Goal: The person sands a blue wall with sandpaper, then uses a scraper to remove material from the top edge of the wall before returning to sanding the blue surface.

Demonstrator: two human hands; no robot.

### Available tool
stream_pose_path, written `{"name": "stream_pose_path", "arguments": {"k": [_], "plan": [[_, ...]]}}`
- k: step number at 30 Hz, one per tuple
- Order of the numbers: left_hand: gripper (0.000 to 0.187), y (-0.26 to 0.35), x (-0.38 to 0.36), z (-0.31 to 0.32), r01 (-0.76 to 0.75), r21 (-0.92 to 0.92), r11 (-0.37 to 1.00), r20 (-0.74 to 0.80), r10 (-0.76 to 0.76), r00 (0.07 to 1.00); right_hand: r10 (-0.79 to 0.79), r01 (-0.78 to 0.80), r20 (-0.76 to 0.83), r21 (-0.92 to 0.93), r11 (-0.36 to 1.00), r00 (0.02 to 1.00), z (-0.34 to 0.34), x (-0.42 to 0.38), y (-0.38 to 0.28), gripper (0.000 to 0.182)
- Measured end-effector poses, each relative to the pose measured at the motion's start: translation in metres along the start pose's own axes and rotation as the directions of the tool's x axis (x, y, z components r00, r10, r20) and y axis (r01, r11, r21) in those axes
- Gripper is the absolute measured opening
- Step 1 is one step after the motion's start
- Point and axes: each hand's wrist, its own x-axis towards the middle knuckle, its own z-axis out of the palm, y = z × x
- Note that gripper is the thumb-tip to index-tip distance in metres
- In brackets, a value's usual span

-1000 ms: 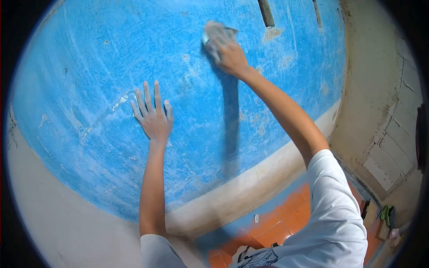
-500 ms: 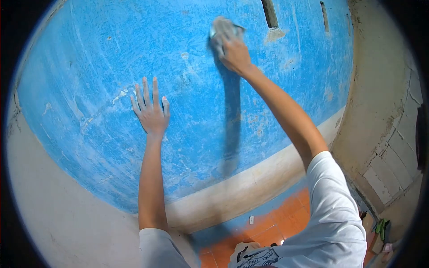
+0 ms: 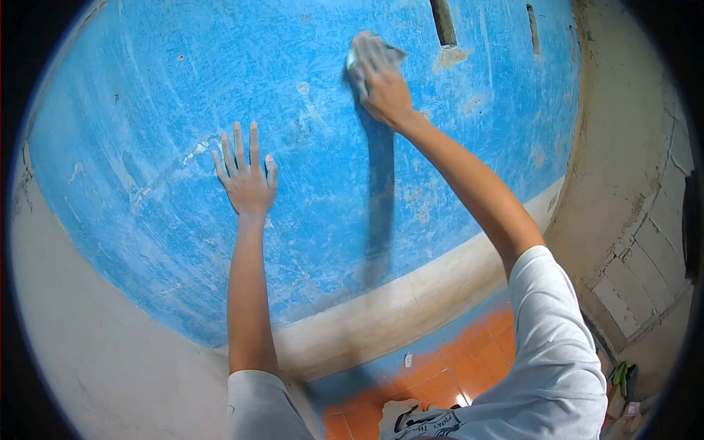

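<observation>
Against the scuffed blue wall (image 3: 315,213), my left hand (image 3: 248,176) lies flat with its fingers spread and nothing in it. Higher up and to the right, my right hand (image 3: 380,82) presses a pale, thin sheet or pad (image 3: 394,54) to the same wall. The pad's edges show beside the fingers; its middle is hidden under the hand, and its material cannot be made out. Dust whitens the fingers of both hands.
Two narrow slots (image 3: 443,22) cut the wall at the upper right. Below runs a cream ledge (image 3: 381,315), over an orange tiled floor (image 3: 433,381) with a small white object (image 3: 408,360). Green cloth (image 3: 623,374) and other items lie lower right.
My right hand and the pad have shifted very slightly down on the wall. My left hand stays spread in nearly the same place.
</observation>
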Motion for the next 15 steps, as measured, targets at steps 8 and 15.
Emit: {"name": "stream_pose_path", "arguments": {"k": [8, 15], "plan": [[0.065, 0.001, 0.001, 0.001, 0.008, 0.005, 1.000, 0.003, -0.008, 1.000, -0.136, 0.135, 0.060, 0.018, 0.991, 0.989, -0.005, 0.008, 0.009, 0.068], [0.066, 0.000, 0.001, 0.001, 0.010, 0.003, 1.000, 0.017, -0.010, 1.000, -0.015, 0.013, 0.011, 0.128, 0.992, 1.000, 0.008, 0.015, 0.004, 0.062]]}}
